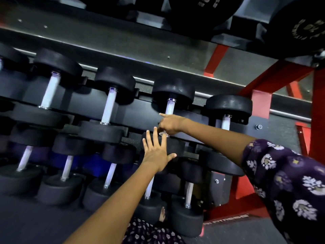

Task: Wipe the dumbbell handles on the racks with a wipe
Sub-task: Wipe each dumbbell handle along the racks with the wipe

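While right hand (169, 125) grips handle (170, 107), left hand (158, 152) spreads flat.

Rack (260, 101): red frame, dark tiers | middle tier: black dumbbells (109, 101) lay side by side, pale handles (50, 90) pointing front to back | lower tier (219, 189): one more row of dumbbells | top tier: bigger black weights (198, 13)
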